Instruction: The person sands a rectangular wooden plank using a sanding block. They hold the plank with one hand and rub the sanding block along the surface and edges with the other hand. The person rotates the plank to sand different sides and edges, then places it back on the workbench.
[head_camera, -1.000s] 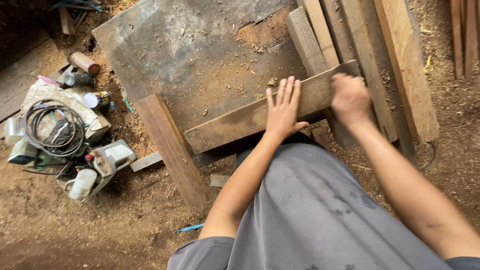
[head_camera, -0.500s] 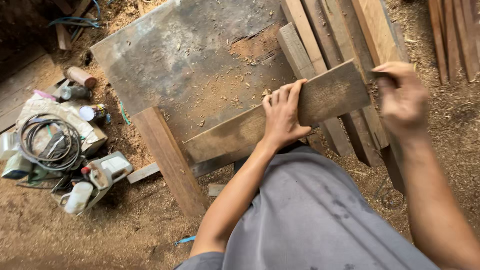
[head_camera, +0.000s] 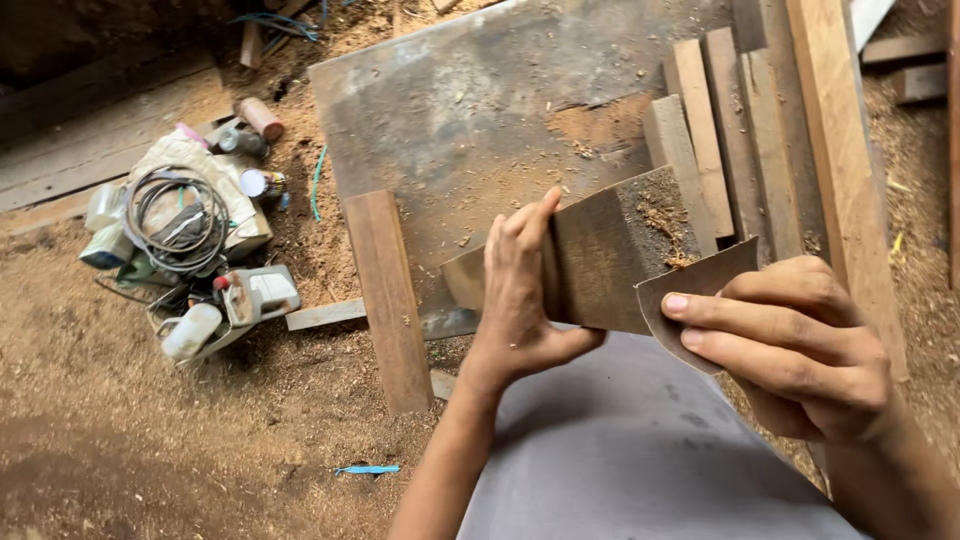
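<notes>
Plank (head_camera: 600, 260) of dark, weathered wood sits at the centre of the frame, lifted toward the camera above the grey bench (head_camera: 480, 110), its long axis running from lower left to upper right, with the sawdust-speckled end pointing up and right toward the stacked boards (head_camera: 740, 140). The left hand (head_camera: 525, 290) clamps it near the middle, fingers flat and pressed together along the top face, thumb hooked under the near edge. The right hand (head_camera: 800, 350) pinches a curled sheet of brown sandpaper (head_camera: 695, 300) between thumb and bent fingers, touching the plank's near right edge. Judging by this, the step in hand is sanding or wiping the plank's face; the next move likely calls for a steady left grip while the paper is drawn along the grain, lengthwise rather than across. A second plank (head_camera: 390, 300) lies propped at the bench's near edge. At the left of the frame, on the sawdust floor (head_camera: 150, 440), lie a coiled cable (head_camera: 175, 215), a power tool (head_camera: 245, 305) and some cans (head_camera: 260, 118).
</notes>
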